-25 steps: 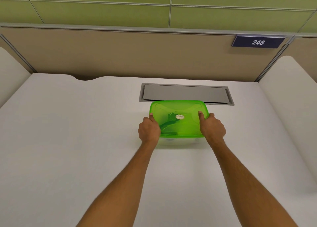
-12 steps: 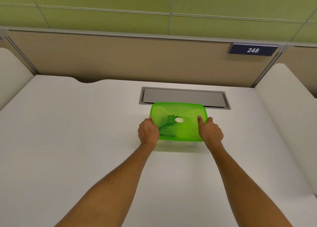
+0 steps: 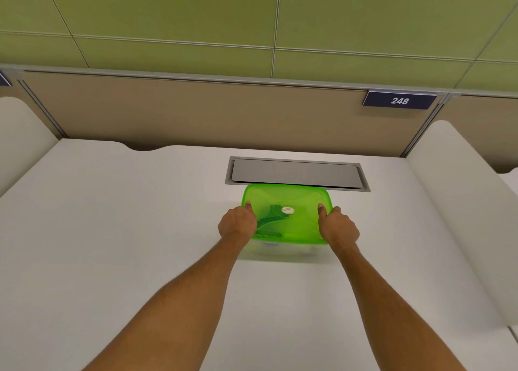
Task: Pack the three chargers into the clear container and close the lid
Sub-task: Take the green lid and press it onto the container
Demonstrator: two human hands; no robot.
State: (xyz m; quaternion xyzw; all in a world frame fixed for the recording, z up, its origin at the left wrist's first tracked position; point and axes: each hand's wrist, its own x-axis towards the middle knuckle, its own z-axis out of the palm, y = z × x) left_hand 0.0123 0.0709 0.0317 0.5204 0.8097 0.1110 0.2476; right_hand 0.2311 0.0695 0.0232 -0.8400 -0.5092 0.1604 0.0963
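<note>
Toward the far edge of the white desk [image 3: 112, 230], right of centre, sits the clear container [image 3: 280, 247], its far side just short of the grey cable hatch [image 3: 297, 173]. Green lid [image 3: 291, 199] is on top, covering it fully; round white sticker [image 3: 288, 210] near lid centre. Container walls mostly hidden under the lid, only a pale strip shows at the near edge.

Left hand [image 3: 237, 225] curled around the left side of the box, thumb lying on the lid top, fingers wrapped down the side out of view. Right hand [image 3: 337, 227] mirrors it on the right side, thumb on lid, fingers mostly hidden below the rim. Both hands closed on the lidded box, pinching lid against base.

Dark shapes [image 3: 270, 222] show through the green plastic, probably the chargers, but count can't be told. No chargers loose on the desk, so packing looks done.

Step in hand, judged: sealing the lid, last step. Can't tell if the rim is fully snapped all round; far corners look seated, near corners hidden by the hands.

Next move calls for pressing down evenly along edges and corners until the lid sits flush, then letting go. Box is light and desk smooth, so it could slide toward the hatch if pushed forward rather than straight down.

Number plate "248" [image 3: 399, 100] on the partition behind, not relevant.
</note>
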